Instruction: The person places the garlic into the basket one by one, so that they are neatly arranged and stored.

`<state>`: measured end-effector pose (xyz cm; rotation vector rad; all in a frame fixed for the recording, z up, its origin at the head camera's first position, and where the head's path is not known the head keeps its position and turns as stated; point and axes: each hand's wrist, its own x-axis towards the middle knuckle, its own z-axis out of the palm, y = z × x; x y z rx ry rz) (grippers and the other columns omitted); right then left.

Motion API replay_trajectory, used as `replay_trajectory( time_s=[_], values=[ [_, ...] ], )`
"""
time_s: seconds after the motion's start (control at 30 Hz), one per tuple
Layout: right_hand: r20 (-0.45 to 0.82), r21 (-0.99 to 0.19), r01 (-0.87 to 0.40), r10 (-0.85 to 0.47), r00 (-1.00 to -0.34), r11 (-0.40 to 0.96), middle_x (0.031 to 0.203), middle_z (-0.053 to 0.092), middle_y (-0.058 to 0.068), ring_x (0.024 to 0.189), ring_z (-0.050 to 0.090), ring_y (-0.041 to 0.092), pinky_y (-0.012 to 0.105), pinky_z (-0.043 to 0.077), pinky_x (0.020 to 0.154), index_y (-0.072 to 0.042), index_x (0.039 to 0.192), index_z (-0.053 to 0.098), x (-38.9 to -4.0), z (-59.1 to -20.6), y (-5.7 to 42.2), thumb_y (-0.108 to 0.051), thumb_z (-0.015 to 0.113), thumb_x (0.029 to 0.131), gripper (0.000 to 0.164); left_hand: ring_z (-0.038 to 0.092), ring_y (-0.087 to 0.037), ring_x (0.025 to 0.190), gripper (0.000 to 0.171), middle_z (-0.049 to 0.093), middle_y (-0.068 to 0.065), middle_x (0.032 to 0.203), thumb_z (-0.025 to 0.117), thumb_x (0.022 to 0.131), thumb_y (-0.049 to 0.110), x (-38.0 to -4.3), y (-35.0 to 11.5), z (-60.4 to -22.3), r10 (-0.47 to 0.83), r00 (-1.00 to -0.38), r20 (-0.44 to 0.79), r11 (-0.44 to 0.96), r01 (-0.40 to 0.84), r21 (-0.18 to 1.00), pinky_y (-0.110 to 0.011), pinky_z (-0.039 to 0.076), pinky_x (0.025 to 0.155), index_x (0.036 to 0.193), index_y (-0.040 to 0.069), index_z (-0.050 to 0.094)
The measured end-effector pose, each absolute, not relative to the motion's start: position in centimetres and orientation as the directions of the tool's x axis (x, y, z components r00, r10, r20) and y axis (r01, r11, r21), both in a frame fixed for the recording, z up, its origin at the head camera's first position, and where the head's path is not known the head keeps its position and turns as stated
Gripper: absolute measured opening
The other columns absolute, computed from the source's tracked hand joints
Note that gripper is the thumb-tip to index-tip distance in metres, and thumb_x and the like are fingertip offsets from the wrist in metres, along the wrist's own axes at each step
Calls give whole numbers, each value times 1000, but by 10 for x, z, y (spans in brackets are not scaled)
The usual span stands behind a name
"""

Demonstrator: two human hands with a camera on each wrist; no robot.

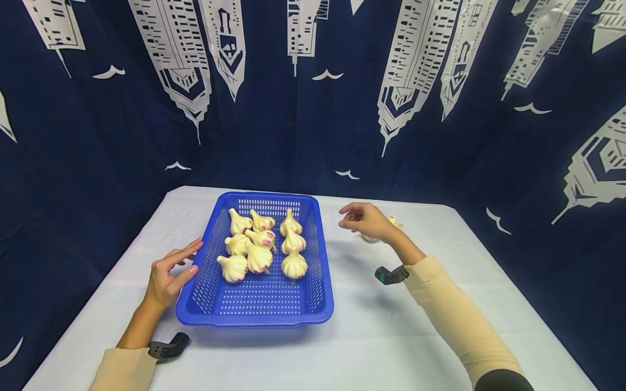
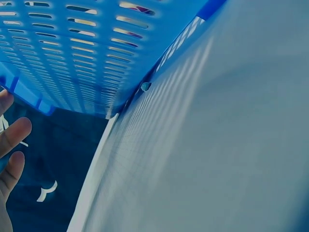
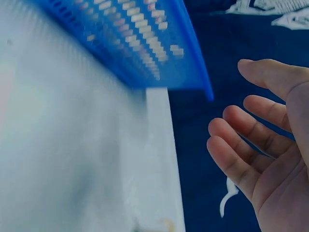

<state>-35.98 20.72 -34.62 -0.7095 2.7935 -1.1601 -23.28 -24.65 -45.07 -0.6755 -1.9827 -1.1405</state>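
A blue plastic basket (image 1: 254, 320) with slotted walls holds several garlic bulbs (image 1: 259, 258), pale with purplish streaks. My left hand (image 1: 166, 277) touches the basket's left rim with thumb and fingertips, the fingers loosely spread. In the left wrist view, fingers (image 2: 14, 133) show at the left edge beside the basket wall (image 2: 72, 48). To the right of the basket, my right hand (image 1: 369, 221) is in the air above the table with nothing in it. Its fingers are slightly bent in the right wrist view. Behind that hand lies garlic (image 1: 393, 221), mostly hidden.
A white cloth covers the table (image 1: 391, 336). Dark blue fabric (image 1: 298, 125) printed with white buildings and birds hangs behind and at the sides. Black bands (image 1: 168, 347) are worn on both wrists.
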Motion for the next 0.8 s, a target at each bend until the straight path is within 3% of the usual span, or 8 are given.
replay_trajectory(
  time_s=[0.17, 0.33, 0.5, 0.8],
  values=[
    [134, -703, -333, -343, -930, 629, 93, 69, 12, 80, 64, 23, 44, 55, 77, 3, 118, 64, -366, -354, 223, -15, 72, 89, 35, 58, 0, 88, 48, 64, -9, 130, 60, 74, 0, -233, -248, -452, 86, -600, 796, 470, 729, 498, -20, 40, 72, 121, -9, 65],
    [168, -701, -300, -259, -951, 648, 92, 68, 12, 86, 64, 32, 35, 54, 71, 5, 115, 64, -375, -366, 240, -17, 72, 89, 35, 58, 0, 88, 47, 64, -12, 129, 59, 75, 0, -233, -249, -452, 88, -594, 799, 473, 731, 492, -20, 40, 72, 121, -9, 65],
    [188, -687, -248, -162, -969, 683, 91, 68, 12, 90, 63, 30, 25, 48, 68, 7, 113, 64, -382, -381, 260, -18, 71, 89, 36, 58, 0, 88, 47, 64, -10, 130, 59, 75, 1, -233, -249, -454, 93, -600, 795, 480, 726, 492, -20, 40, 72, 121, -10, 65],
    [171, -675, -192, -103, -980, 712, 102, 67, 19, 99, 63, 33, 29, 50, 72, 6, 115, 63, -387, -393, 280, -13, 71, 88, 34, 59, -1, 88, 48, 64, -8, 130, 60, 74, 1, -233, -249, -452, 77, -598, 798, 479, 724, 496, -20, 40, 72, 121, -7, 66]
  ],
)
